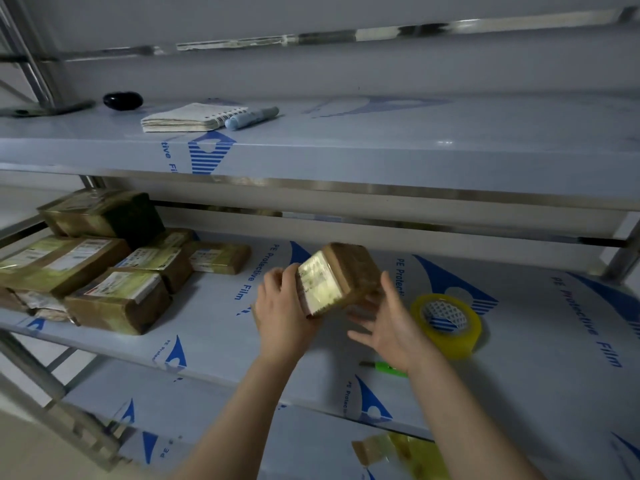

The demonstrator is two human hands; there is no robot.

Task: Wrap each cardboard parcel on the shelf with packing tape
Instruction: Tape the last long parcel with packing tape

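Because tape already glosses the small cardboard parcel, it looks light, stiff and slick, best gripped across 2 opposite faces. It tilts above the middle shelf, left hand curled round its label end, right hand spread beneath.

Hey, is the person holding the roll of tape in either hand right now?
No, the tape roll lies on the shelf beside the right hand, while the left hand grips the parcel.
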